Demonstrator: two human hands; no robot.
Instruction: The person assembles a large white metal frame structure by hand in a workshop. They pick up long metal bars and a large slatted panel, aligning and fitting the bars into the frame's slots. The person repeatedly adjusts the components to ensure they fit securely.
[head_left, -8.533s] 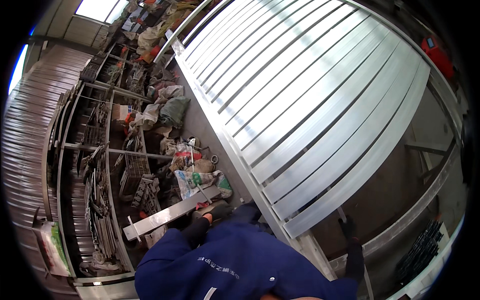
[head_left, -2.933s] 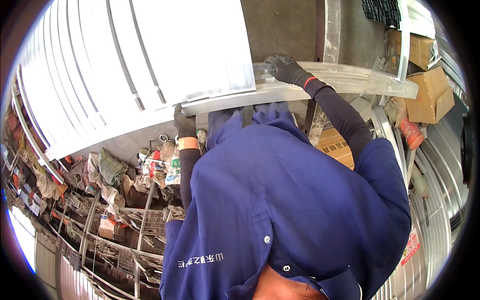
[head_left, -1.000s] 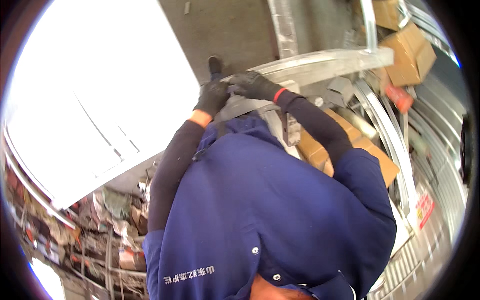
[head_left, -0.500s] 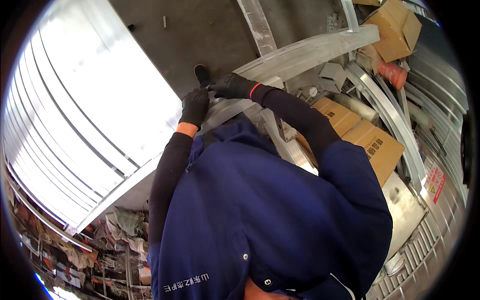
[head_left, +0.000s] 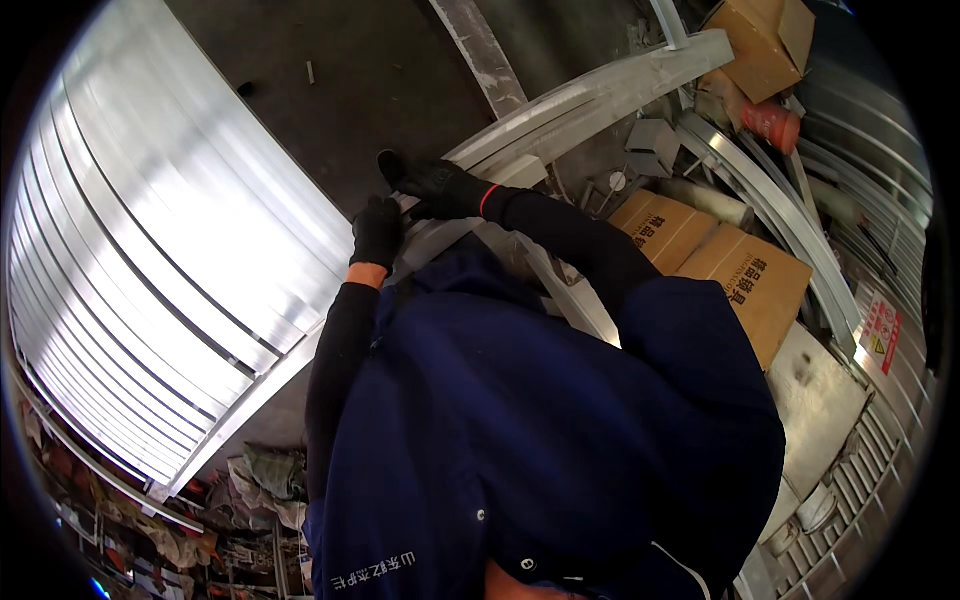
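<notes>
The gloved left hand (head_left: 378, 232) and gloved right hand (head_left: 445, 190) sit close together ahead of the waist, just right of the slatted metal panel (head_left: 200, 190). Below them, a metal rail (head_left: 432, 240) crosses in front of the body, and a small pale strip (head_left: 407, 203) shows between the gloves. The fingers of both hands look curled, but whether they grip the strip or only rest there I cannot tell; such closeness would suit steadying something small from both sides. A long metal beam (head_left: 610, 105) runs to the far right, probably bearing work at waist height. Cardboard boxes (head_left: 745, 285) lie to the right, perhaps kept within reach.
</notes>
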